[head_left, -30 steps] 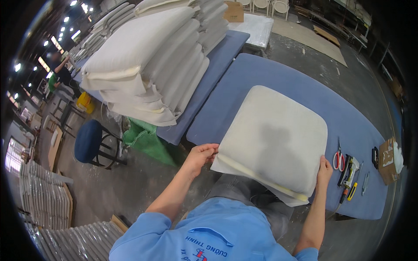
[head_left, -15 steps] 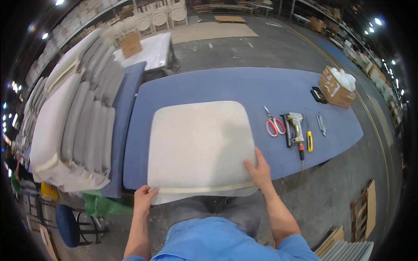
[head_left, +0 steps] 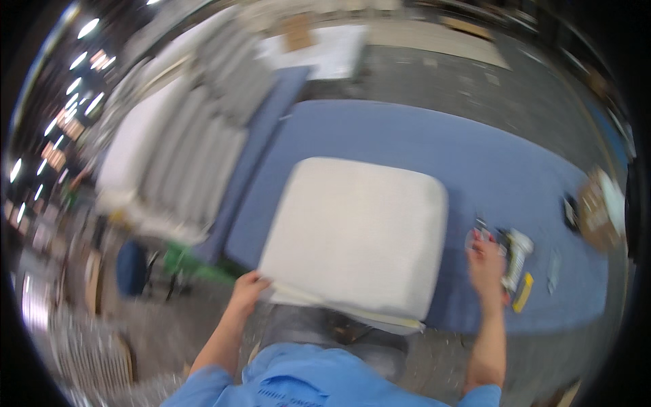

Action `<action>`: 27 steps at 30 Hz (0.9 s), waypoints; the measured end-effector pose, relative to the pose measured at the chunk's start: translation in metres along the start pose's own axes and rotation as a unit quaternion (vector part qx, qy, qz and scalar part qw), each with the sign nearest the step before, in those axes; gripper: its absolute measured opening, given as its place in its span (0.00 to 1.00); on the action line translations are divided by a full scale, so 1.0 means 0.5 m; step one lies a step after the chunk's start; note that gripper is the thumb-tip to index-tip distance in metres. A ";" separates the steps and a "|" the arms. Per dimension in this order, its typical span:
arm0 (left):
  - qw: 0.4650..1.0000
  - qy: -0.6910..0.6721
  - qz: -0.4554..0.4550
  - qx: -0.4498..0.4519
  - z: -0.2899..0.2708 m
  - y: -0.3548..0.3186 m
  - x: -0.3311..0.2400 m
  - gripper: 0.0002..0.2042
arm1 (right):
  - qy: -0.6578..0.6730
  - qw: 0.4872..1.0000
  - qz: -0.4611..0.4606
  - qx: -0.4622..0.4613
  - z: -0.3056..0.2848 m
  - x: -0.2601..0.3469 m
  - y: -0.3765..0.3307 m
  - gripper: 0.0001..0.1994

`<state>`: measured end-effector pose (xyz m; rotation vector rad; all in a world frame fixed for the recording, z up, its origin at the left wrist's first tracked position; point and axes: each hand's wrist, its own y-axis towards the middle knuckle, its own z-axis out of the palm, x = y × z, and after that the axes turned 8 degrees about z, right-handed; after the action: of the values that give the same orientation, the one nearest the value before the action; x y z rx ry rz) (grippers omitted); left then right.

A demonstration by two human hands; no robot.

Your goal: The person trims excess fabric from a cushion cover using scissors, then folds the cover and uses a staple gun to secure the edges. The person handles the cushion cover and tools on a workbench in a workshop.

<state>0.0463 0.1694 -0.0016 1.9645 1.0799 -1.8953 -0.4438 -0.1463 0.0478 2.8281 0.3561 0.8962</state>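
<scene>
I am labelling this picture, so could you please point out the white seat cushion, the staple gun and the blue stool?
White seat cushion (head_left: 356, 234), head view: middle of top.
Staple gun (head_left: 518, 254), head view: pale body.
Blue stool (head_left: 131, 269), head view: seat.

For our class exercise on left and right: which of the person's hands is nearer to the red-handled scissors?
Right. The right hand is at the red-handled scissors; the left hand is farther off, at the near left corner of the white cushion.

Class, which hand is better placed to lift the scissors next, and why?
Likely the right hand: it is at the scissors, while the left hand holds the near left corner of the cushion.
</scene>
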 end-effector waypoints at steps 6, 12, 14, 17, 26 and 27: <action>0.994 -0.069 -0.063 -0.051 -0.050 -0.108 0.010 0.17 | -0.139 0.984 0.041 0.106 0.067 -0.059 0.098 0.26; 0.995 -0.006 -0.021 -0.102 -0.099 -0.168 0.004 0.16 | -0.074 0.990 -0.001 0.122 0.121 -0.063 0.092 0.26; 0.997 -0.013 0.042 -0.064 -0.065 -0.109 -0.002 0.15 | -0.047 0.995 0.031 0.082 0.063 -0.118 0.102 0.29; 0.987 0.001 0.148 -0.070 -0.061 -0.069 0.035 0.11 | 0.157 0.969 0.138 0.134 0.005 -0.087 0.074 0.32; 0.975 0.006 0.188 -0.116 -0.072 -0.065 0.100 0.06 | 0.454 0.840 0.081 0.285 0.053 0.255 -0.246 0.30; 0.973 -0.017 0.195 -0.119 -0.072 -0.064 0.106 0.06 | 0.467 0.817 0.086 0.327 0.068 0.288 -0.269 0.29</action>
<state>0.0497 0.2330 -0.0346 1.8389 0.7945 -1.5118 -0.3341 0.0193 0.0698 2.6879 0.6010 2.6287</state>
